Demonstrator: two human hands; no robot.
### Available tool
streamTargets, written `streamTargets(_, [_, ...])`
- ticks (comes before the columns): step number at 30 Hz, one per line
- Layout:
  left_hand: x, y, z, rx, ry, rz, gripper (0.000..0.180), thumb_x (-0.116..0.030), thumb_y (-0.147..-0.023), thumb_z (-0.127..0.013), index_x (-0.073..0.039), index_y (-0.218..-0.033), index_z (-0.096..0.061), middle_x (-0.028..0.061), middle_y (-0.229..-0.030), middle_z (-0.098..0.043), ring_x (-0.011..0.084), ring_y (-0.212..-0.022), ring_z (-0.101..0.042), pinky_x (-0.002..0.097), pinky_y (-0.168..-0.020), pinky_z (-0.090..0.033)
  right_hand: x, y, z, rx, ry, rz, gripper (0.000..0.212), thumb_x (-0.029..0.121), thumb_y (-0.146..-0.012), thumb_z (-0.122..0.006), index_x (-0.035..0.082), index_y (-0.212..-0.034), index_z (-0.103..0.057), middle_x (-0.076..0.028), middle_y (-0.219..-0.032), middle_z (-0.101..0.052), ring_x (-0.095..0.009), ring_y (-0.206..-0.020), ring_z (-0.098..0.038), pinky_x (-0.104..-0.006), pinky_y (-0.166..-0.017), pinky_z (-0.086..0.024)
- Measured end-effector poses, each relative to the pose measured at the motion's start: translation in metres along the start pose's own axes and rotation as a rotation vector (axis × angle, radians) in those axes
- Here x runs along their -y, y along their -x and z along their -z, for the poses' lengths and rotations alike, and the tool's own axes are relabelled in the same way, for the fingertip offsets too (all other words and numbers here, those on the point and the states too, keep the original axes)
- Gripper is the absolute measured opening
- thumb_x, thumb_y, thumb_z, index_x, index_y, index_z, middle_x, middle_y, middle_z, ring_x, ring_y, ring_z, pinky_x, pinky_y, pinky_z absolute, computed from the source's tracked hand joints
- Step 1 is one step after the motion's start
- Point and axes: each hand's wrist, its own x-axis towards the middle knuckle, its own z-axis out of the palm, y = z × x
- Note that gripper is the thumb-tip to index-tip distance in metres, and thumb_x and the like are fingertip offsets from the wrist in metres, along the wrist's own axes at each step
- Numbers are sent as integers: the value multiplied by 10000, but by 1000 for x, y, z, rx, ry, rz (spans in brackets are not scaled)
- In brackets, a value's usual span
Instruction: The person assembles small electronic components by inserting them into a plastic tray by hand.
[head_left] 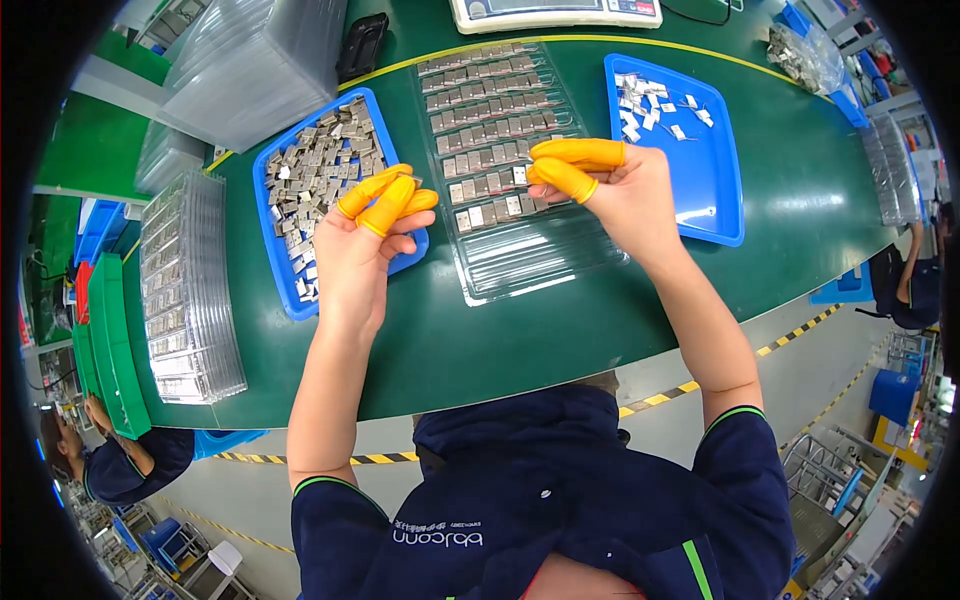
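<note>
Yellow finger cots cover several fingertips on both hands. My left hand (pixel 360 245) is raised over the right edge of a blue tray (pixel 272 240) heaped with small silver metal connectors (pixel 325 165). Its fingers are pinched together, with a tiny glint at the tips that is too small to name. Over a clear plastic blister tray (pixel 530 262), my right hand (pixel 625 190) pinches at the end of a row of connectors (pixel 490 185). Whether it holds one of them cannot be made out. Rows of these connectors fill most of the blister tray; its near part has bare slots.
A second blue tray (pixel 715 190) at the right holds small white pieces with wires (pixel 645 100). Stacked clear trays (pixel 190 290) stand at the left, more (pixel 255 70) behind. A scale (pixel 555 12) sits at the far edge. Another person (pixel 130 465) is at the lower left.
</note>
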Motion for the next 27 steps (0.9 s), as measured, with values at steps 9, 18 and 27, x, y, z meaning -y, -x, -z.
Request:
streamTargets(9, [12,6,-22,65,-81,16,259,-14,-836,-578,67,-1077,-528,196,-941,-631,243,-815,-654,260,-718,-543,-8,10,-14,66,-81,-66,255,41,-804,-633,-46,-1037,-577,-119,-921,-651,-190,-862,-634,-266,-797,-501])
streamTargets(18, [23,9,-21,233,-178,-25,202,57,-783,-610,80,-981,-578,150,-905,-647,208,-797,-652,271,-731,-533,-4,12,-15,85,62,-299,213,44,-747,-692,-38,-940,-657,-92,-884,-663,-124,-789,-619,-236,-754,-498])
streamTargets(27, [24,14,-20,281,-229,-50,187,39,-758,-647,64,-943,-637,140,-880,-659,194,-774,-654,265,-683,-536,0,15,-10,257,96,-203,153,41,-693,-732,-22,-825,-686,-82,-818,-667,-104,-736,-610,-225,-704,-490])
